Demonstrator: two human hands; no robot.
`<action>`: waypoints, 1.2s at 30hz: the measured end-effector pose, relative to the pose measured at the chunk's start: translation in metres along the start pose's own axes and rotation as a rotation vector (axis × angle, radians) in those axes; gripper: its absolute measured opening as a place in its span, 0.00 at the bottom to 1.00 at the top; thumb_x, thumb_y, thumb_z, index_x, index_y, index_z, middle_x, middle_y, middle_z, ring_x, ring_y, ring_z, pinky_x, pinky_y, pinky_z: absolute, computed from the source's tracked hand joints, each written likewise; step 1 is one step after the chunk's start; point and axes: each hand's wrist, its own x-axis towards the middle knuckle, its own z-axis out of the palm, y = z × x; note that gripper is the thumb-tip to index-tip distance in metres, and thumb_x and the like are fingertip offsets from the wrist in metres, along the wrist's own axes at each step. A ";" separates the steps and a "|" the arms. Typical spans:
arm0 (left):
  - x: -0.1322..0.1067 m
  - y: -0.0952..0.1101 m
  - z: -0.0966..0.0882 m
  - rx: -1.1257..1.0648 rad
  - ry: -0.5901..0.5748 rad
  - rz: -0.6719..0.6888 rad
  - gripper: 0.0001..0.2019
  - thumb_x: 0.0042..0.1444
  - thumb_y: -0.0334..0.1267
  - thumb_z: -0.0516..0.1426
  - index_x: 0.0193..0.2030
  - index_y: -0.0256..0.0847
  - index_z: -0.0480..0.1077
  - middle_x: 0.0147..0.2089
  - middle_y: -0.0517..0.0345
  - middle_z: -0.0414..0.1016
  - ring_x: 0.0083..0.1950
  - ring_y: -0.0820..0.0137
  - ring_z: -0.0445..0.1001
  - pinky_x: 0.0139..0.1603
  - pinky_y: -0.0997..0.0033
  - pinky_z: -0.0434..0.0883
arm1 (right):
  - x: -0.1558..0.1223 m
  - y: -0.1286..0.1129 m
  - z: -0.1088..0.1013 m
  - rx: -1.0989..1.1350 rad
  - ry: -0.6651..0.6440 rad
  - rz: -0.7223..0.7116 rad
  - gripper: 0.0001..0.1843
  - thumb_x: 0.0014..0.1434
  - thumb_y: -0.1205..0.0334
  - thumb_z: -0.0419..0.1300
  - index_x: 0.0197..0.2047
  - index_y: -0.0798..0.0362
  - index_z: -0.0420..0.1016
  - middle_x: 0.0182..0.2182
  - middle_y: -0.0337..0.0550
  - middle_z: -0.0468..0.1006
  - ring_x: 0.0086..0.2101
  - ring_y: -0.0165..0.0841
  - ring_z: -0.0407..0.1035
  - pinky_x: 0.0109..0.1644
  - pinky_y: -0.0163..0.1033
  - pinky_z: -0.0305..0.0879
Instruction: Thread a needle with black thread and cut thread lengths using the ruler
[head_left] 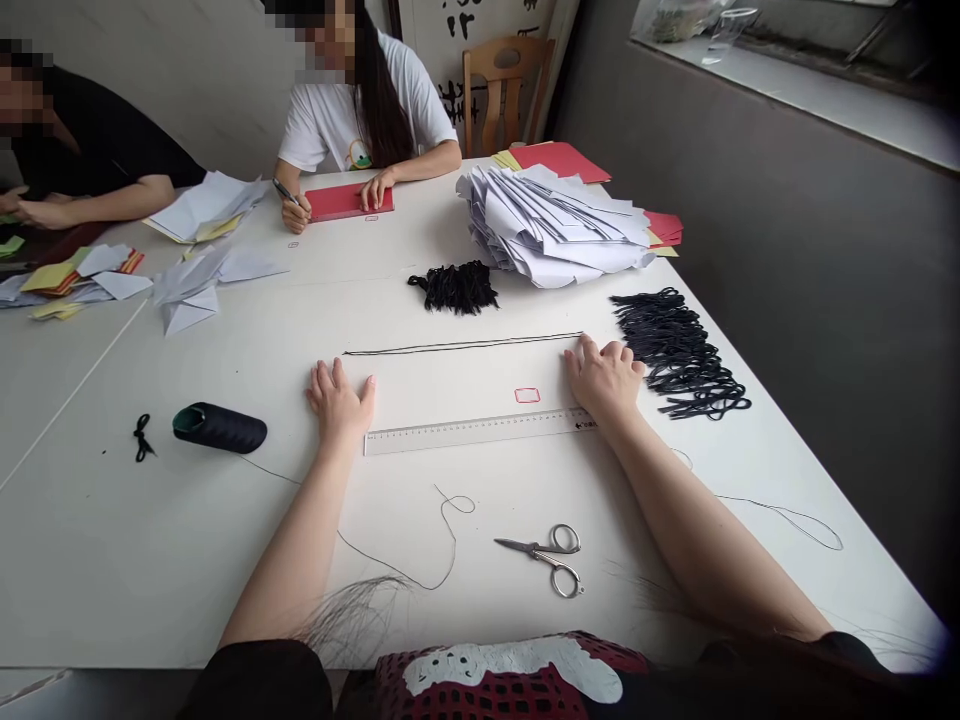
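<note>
Doubled black thread (465, 346) lies stretched across the white table in front of me. My left hand (337, 400) rests flat with fingers spread, its index fingertip at the thread's left end. At the other end, my right hand (606, 378) leans on the table, index fingertip on the thread and the remaining fingers bent. Below the thread lies a clear ruler (480, 432), its right end beside my right wrist. A black thread spool (221, 427) lies on its side left of my left hand. Scissors (540, 550) with parted handles lie between my forearms.
Bundles of black cords (679, 350) lie right of my right hand, with another dark bunch (456, 288) beyond the thread. A tall paper stack (555, 225) stands farther back. Across the table a person writes on a red booklet (349, 202); another person sits at far left.
</note>
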 end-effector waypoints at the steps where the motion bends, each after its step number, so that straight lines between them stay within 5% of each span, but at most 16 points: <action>1: 0.000 0.000 0.000 -0.002 0.004 0.003 0.37 0.63 0.51 0.49 0.72 0.25 0.51 0.74 0.28 0.45 0.76 0.48 0.41 0.72 0.42 0.44 | 0.000 0.000 0.001 0.002 0.001 -0.003 0.33 0.70 0.46 0.37 0.68 0.54 0.61 0.51 0.64 0.68 0.50 0.51 0.60 0.48 0.50 0.53; 9: 0.011 0.001 -0.001 0.054 -0.040 0.081 0.30 0.65 0.53 0.46 0.71 0.44 0.59 0.75 0.38 0.46 0.77 0.50 0.41 0.72 0.42 0.46 | 0.001 0.002 0.002 -0.004 0.007 -0.013 0.33 0.70 0.45 0.37 0.67 0.53 0.62 0.50 0.64 0.68 0.49 0.51 0.60 0.48 0.50 0.53; 16: 0.010 0.003 -0.002 0.082 -0.057 0.053 0.32 0.65 0.54 0.46 0.72 0.41 0.56 0.75 0.38 0.47 0.76 0.50 0.42 0.72 0.44 0.44 | 0.002 0.002 0.003 -0.013 -0.001 0.003 0.32 0.70 0.45 0.37 0.68 0.52 0.61 0.51 0.63 0.68 0.49 0.50 0.60 0.49 0.50 0.53; 24: 0.010 0.002 0.001 0.054 -0.002 0.011 0.41 0.63 0.54 0.49 0.72 0.21 0.49 0.74 0.28 0.47 0.76 0.49 0.42 0.73 0.48 0.44 | 0.002 0.000 0.001 -0.002 -0.006 0.003 0.33 0.70 0.45 0.37 0.68 0.52 0.62 0.51 0.63 0.68 0.50 0.51 0.60 0.49 0.50 0.54; 30: 0.009 0.004 -0.003 0.038 -0.063 0.112 0.32 0.65 0.54 0.45 0.73 0.44 0.52 0.76 0.39 0.41 0.77 0.49 0.39 0.72 0.41 0.44 | 0.003 0.001 0.000 0.021 -0.013 0.003 0.33 0.70 0.46 0.38 0.69 0.54 0.59 0.52 0.63 0.68 0.50 0.51 0.60 0.50 0.50 0.54; 36: 0.010 0.003 -0.002 0.044 -0.069 0.113 0.32 0.65 0.54 0.45 0.72 0.43 0.57 0.76 0.40 0.43 0.77 0.49 0.39 0.72 0.43 0.43 | 0.005 0.004 0.003 0.044 -0.016 0.052 0.38 0.69 0.47 0.40 0.71 0.69 0.50 0.56 0.68 0.66 0.54 0.51 0.60 0.54 0.52 0.55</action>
